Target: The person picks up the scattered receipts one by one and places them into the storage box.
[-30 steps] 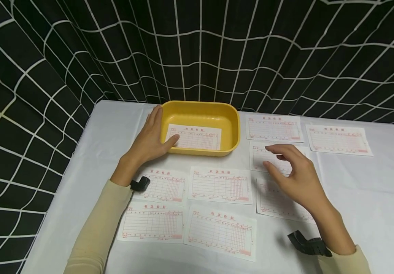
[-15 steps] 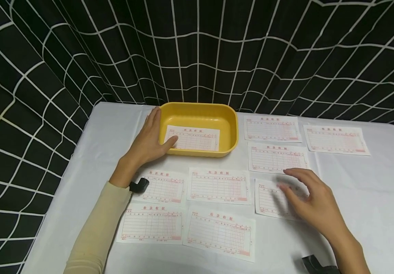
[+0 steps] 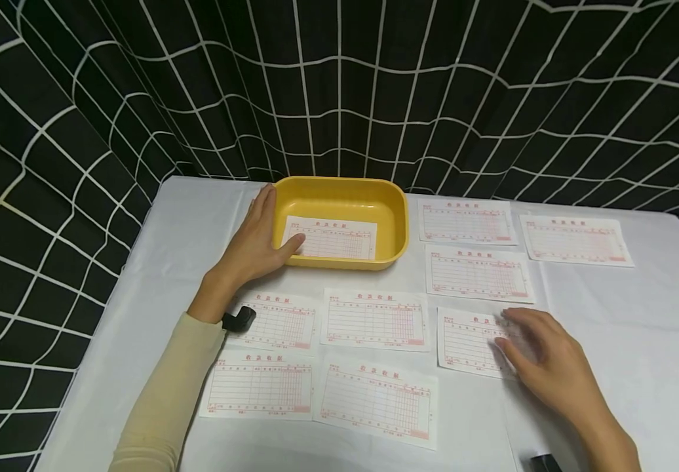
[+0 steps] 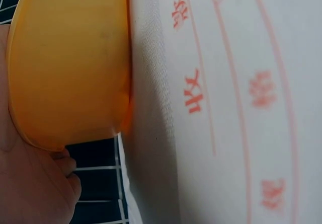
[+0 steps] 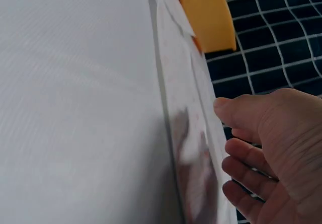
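My left hand (image 3: 251, 239) rests against the left end of a yellow plastic tray (image 3: 339, 264), fingers along the outside, thumb reaching over the near rim. In the left wrist view the hand (image 4: 35, 183) lies against the tray wall (image 4: 70, 68). One red-printed receipt slip (image 3: 339, 237) lies inside the tray. My right hand (image 3: 558, 367) hovers over another receipt slip (image 3: 469, 344) right of centre, covering its right part. The right wrist view shows that hand (image 5: 282, 153) with thumb and bent fingers apart, nothing between them.
Several more receipt slips lie flat on the white cloth-covered table (image 3: 640, 341): a left group, including a front slip (image 3: 375, 403), and a right group, including a back slip (image 3: 575, 240). Black curtain (image 3: 339, 78) with a white grid stands behind and at the left.
My right hand has moved back toward me and slightly right, from the middle right-hand slip to the one nearer me. My left hand and the tray stay in place.
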`<state>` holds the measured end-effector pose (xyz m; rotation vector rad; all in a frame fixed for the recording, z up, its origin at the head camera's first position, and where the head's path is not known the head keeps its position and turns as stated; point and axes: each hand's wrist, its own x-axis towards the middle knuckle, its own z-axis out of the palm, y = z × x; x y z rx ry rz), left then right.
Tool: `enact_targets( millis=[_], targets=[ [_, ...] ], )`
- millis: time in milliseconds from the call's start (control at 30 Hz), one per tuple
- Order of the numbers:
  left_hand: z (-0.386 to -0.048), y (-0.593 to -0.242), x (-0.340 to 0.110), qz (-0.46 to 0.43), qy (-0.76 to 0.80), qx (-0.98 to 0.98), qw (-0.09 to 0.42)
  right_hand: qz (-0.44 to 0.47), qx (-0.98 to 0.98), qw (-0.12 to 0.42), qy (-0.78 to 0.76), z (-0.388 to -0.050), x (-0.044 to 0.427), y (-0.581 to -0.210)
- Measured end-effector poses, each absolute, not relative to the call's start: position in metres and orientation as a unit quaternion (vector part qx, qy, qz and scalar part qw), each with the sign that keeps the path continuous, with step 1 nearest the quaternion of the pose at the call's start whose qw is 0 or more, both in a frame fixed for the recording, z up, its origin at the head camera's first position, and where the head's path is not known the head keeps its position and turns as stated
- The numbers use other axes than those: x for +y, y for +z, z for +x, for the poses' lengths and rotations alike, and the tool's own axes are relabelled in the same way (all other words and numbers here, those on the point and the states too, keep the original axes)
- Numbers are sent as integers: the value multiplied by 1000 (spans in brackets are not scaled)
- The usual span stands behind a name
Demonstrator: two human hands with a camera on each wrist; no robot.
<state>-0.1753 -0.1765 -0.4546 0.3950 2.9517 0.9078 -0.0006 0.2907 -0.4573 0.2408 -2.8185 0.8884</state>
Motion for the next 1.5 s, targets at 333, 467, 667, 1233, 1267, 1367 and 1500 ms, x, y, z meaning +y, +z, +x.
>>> enact_targets(
  millis=[333, 467, 667, 1233, 1267, 1367, 1500],
  targets=[
    [-176, -457, -177, 124, 288, 949, 18, 59, -956, 71, 279, 9, 309, -467],
    [-176, -456, -176, 122, 288, 950, 17, 60, -957, 62, 277, 11, 313, -468],
    [-176, -455, -178, 124, 287, 950, 13, 44, -962, 51, 264, 15, 317, -470],
    [-178, -455, -177, 122, 287, 950, 20, -4, -975, 0, 224, 22, 312, -466],
    [-178, -455, -177, 122, 289, 949, 19, -13, -975, -1, 220, 22, 312, -465],
    [-176, -456, -177, 120, 289, 950, 19, -30, -976, 5, 215, 22, 311, -463],
    [-176, -456, -177, 119, 287, 950, 21, -38, -977, 23, 208, 20, 316, -460]
  ],
)
